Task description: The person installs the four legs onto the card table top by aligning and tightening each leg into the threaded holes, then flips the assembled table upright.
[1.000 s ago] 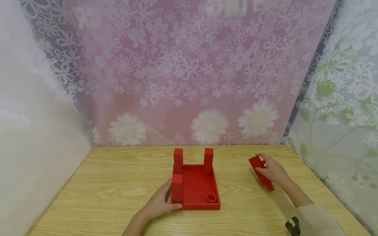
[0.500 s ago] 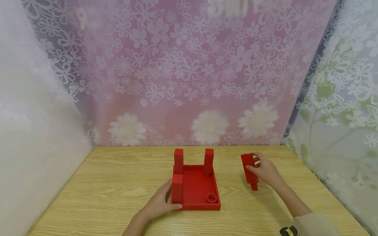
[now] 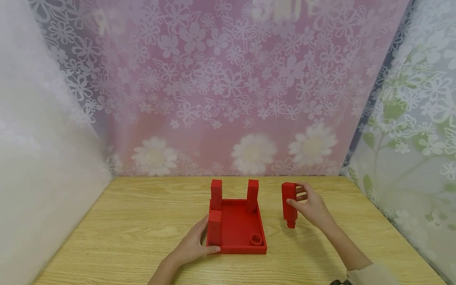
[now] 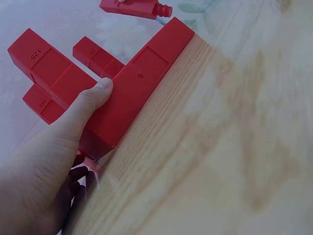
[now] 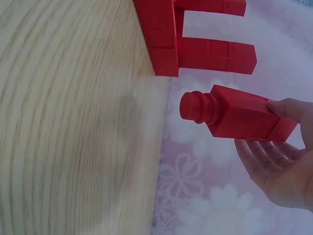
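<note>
A red shallow tabletop piece (image 3: 236,225) lies upturned on the table, with red square legs standing at three corners. Its near right corner carries a bare threaded ring socket (image 3: 256,239). My left hand (image 3: 192,245) grips the near left corner, thumb over the front edge beside the near leg (image 3: 215,227). To the right, my right hand (image 3: 313,208) holds a loose red leg (image 3: 289,200) above the table, threaded end down. In the right wrist view the leg's screw thread (image 5: 199,106) shows plainly, and my thumb and fingers pinch its other end.
The wooden table (image 3: 142,213) reaches back to a pink flowered curtain (image 3: 228,99). Pale sheets hang at the left (image 3: 46,158) and right (image 3: 413,138). Two standing legs (image 3: 216,194) rise at the far corners of the red piece.
My right hand has carried the loose leg leftward toward the red piece and turned it from slanted to nearly upright. The left hand keeps its grip in the same place.
</note>
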The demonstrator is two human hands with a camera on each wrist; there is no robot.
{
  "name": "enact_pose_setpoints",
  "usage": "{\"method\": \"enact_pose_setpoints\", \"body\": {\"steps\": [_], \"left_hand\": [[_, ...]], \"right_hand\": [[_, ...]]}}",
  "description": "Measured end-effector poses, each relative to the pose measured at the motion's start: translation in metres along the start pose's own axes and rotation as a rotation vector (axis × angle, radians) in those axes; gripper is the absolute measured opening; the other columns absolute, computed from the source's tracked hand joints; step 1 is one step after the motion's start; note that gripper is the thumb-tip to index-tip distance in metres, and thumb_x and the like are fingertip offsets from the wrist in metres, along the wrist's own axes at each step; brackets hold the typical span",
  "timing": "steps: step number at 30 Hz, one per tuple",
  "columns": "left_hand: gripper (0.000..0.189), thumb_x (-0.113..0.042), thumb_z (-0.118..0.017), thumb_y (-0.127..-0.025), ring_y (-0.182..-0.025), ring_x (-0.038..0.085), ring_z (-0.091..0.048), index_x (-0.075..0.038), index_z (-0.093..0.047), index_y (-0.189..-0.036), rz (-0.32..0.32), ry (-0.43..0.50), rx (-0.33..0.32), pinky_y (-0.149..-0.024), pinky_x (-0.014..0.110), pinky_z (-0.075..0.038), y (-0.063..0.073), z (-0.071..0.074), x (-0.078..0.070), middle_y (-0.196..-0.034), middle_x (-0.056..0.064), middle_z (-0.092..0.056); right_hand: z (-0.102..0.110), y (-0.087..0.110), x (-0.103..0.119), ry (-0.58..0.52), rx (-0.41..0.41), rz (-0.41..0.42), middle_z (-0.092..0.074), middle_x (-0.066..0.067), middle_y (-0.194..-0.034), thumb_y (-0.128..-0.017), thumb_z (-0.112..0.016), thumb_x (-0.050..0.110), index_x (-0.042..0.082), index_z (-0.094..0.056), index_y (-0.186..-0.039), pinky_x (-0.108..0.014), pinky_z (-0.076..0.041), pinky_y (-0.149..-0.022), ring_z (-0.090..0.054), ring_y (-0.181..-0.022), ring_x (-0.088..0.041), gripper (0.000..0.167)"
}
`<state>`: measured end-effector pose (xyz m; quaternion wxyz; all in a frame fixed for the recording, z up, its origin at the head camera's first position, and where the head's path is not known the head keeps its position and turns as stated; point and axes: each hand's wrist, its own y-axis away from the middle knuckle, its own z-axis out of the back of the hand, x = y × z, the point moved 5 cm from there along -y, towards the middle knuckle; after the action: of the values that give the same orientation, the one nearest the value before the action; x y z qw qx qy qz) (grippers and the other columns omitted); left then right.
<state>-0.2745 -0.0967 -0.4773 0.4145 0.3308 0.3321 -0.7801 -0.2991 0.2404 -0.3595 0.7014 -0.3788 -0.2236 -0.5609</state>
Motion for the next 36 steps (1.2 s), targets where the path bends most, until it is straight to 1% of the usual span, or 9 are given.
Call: {"method": "enact_pose_setpoints", "body": {"steps": [6, 13, 20, 23, 26, 32, 36], "left_hand": [[0.094, -0.047, -0.073, -0.073, -0.129, 0.023, -0.028, -0.031, -0.018, -0.147, 0.003, -0.003, 0.0, -0.098, 0.055, -0.026, 0.0, 0.0, 0.001, -0.144, -0.002, -0.028], [0.093, -0.048, -0.073, -0.073, -0.129, 0.022, -0.027, -0.033, -0.017, -0.146, 0.006, 0.0, 0.003, -0.099, 0.055, -0.026, 0.0, 0.0, 0.002, -0.144, -0.004, -0.027], [0.094, -0.048, -0.072, -0.073, -0.13, 0.023, -0.026, -0.031, -0.017, -0.147, 0.01, -0.014, 0.001, -0.099, 0.055, -0.026, 0.0, 0.0, 0.001, -0.145, -0.003, -0.026], [0.094, -0.048, -0.072, -0.073, -0.13, 0.023, -0.026, -0.031, -0.017, -0.147, 0.011, -0.018, 0.002, -0.099, 0.054, -0.026, 0.0, 0.0, 0.002, -0.145, -0.003, -0.026], [0.095, -0.049, -0.072, -0.073, -0.131, 0.023, -0.025, -0.03, -0.017, -0.147, 0.018, -0.022, 0.003, -0.099, 0.055, -0.025, 0.0, 0.0, 0.002, -0.146, -0.003, -0.025], [0.095, -0.049, -0.072, -0.073, -0.131, 0.025, -0.024, -0.029, -0.016, -0.147, 0.025, -0.017, 0.007, -0.099, 0.056, -0.025, 0.001, 0.0, 0.002, -0.147, -0.002, -0.023], [0.095, -0.049, -0.072, -0.073, -0.131, 0.025, -0.024, -0.029, -0.016, -0.148, 0.025, -0.015, 0.006, -0.099, 0.056, -0.025, 0.001, 0.001, 0.002, -0.147, -0.002, -0.023]], "right_hand": [[-0.007, 0.003, 0.011, -0.036, -0.003, 0.005, -0.051, -0.02, -0.113, -0.084, -0.069, 0.02, -0.002, -0.037, -0.13, -0.036, -0.052, -0.065, -0.055, -0.094, -0.034, 0.06], [-0.016, 0.009, 0.025, -0.084, -0.003, 0.037, -0.052, -0.018, -0.11, -0.082, -0.071, 0.017, 0.0, -0.039, -0.128, -0.036, -0.052, -0.066, -0.057, -0.091, -0.032, 0.058], [-0.026, 0.015, 0.033, -0.135, 0.001, 0.068, -0.054, -0.014, -0.108, -0.082, -0.071, 0.014, 0.002, -0.041, -0.127, -0.032, -0.05, -0.07, -0.057, -0.089, -0.026, 0.055], [-0.03, 0.017, 0.037, -0.168, -0.002, 0.082, -0.054, -0.013, -0.107, -0.081, -0.071, 0.013, 0.002, -0.042, -0.126, -0.029, -0.05, -0.07, -0.057, -0.089, -0.024, 0.054], [-0.034, 0.021, 0.04, -0.204, -0.004, 0.091, -0.054, -0.012, -0.107, -0.081, -0.072, 0.011, 0.004, -0.043, -0.127, -0.028, -0.051, -0.07, -0.057, -0.09, -0.024, 0.055], [-0.04, 0.027, 0.048, -0.272, -0.013, 0.115, -0.054, -0.012, -0.11, -0.079, -0.072, 0.006, 0.004, -0.042, -0.127, -0.029, -0.051, -0.072, -0.056, -0.091, -0.025, 0.056], [-0.045, 0.031, 0.05, -0.305, -0.005, 0.109, -0.054, -0.013, -0.109, -0.078, -0.072, 0.003, 0.003, -0.042, -0.124, -0.027, -0.051, -0.073, -0.056, -0.092, -0.025, 0.055]]}}
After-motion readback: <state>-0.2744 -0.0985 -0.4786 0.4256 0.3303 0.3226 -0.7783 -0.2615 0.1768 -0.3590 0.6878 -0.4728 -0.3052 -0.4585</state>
